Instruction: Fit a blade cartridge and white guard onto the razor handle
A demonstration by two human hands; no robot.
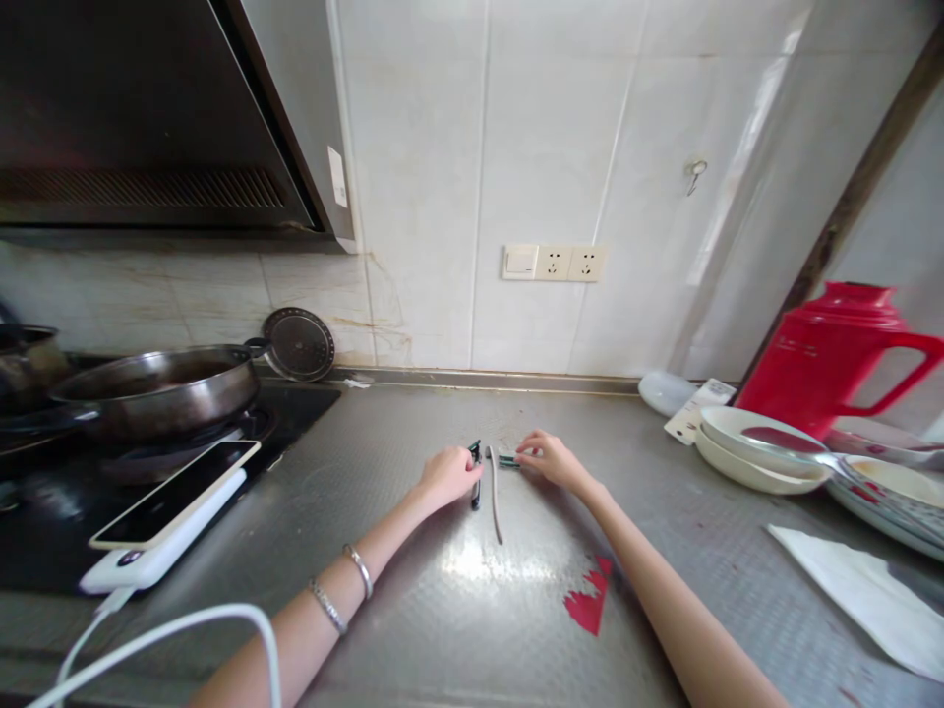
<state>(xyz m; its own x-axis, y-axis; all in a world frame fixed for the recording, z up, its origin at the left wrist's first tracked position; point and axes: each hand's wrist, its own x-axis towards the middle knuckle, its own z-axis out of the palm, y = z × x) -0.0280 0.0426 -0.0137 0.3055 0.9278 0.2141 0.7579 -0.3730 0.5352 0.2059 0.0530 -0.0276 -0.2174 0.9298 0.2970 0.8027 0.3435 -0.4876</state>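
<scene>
My left hand (pixel 448 475) is closed around a slim dark tool (pixel 476 492) with a short crosspiece at its top; its exact kind is hard to make out. Just right of it, a thin grey stick (pixel 496 501) lies lengthwise on the steel counter (pixel 413 619). On the stick's other side, my right hand (pixel 550 458) pinches a small dark green strip (pixel 508 461), which points toward the stick's upper end. A torn piece of red paper (pixel 589 596) lies nearer to me, beside my right forearm.
At left, a steel pan (pixel 162 393) sits on the black cooktop (pixel 44 521), with a phone (pixel 177 492) on a white power bank (pixel 166 536) and its cable. Stacked bowls (pixel 752 462), a red thermos jug (pixel 826 364) and a white napkin (pixel 862 595) are at right.
</scene>
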